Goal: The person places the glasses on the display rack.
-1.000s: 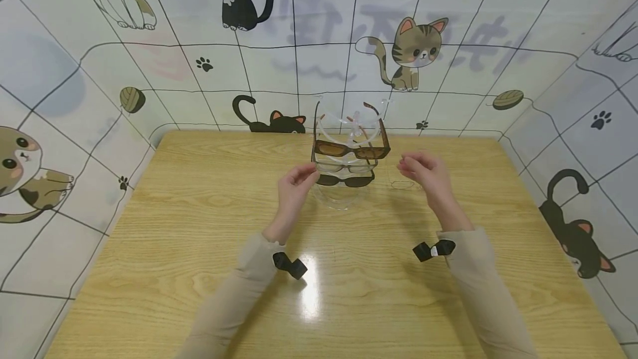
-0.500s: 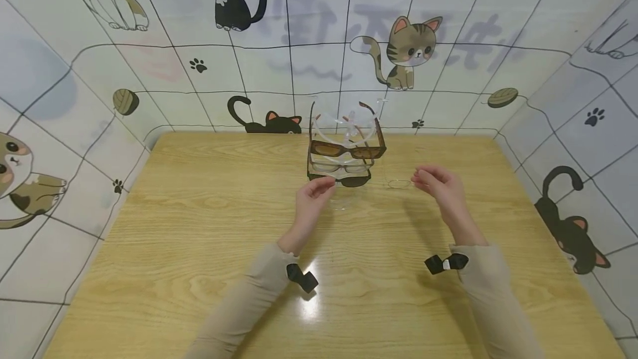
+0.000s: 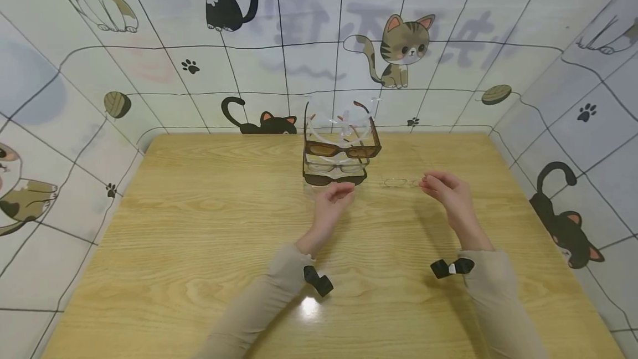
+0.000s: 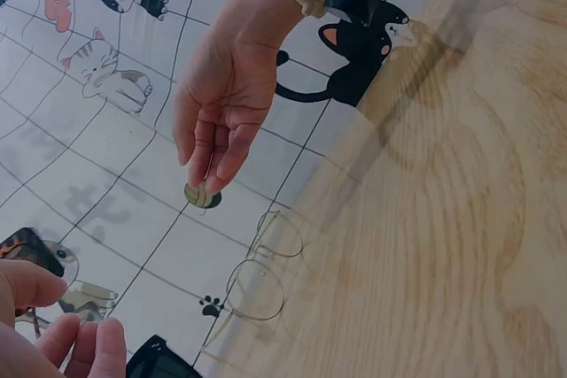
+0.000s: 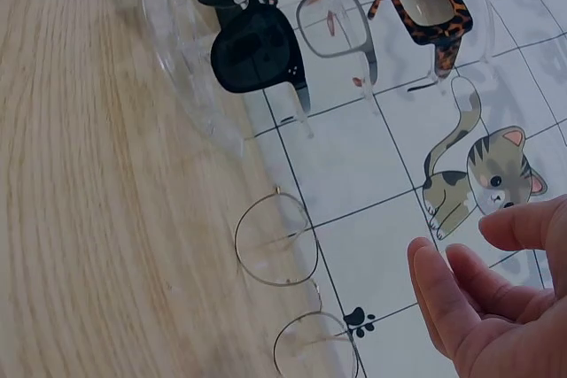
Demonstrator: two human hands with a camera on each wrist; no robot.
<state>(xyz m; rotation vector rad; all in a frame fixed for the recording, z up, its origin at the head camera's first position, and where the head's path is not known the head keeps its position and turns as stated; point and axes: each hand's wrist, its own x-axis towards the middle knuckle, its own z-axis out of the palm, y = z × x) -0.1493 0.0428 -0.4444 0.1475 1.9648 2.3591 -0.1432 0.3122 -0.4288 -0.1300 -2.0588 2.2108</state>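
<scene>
My left hand (image 3: 330, 212) hovers in front of a clear plastic glasses stand (image 3: 345, 121), close to the black sunglasses (image 3: 356, 179) on its low tier. Nothing shows between its thumb and fingers (image 4: 84, 347) in the left wrist view. Clear grey-framed glasses (image 5: 369, 49) and brown tortoiseshell sunglasses (image 3: 366, 152) hang higher on the stand. To the right, thin wire-rimmed glasses (image 5: 237, 241) stand on the table, apart from the stand. My right hand (image 3: 451, 198) is beside them with loosely bent fingers; both wrist views show it apart from the wire rims.
The wooden table (image 3: 214, 248) meets a cat-printed backdrop (image 3: 279, 65) just behind the stand, with side panels of the same cloth at left and right. A black wrist camera (image 3: 317, 281) sits on the left sleeve, another wrist camera (image 3: 452, 268) on the right.
My left hand has moved right and nearer, from the sunglasses' left end to in front of them. My right hand has shifted right and nearer, away from above the wire-rimmed glasses, which stay in place.
</scene>
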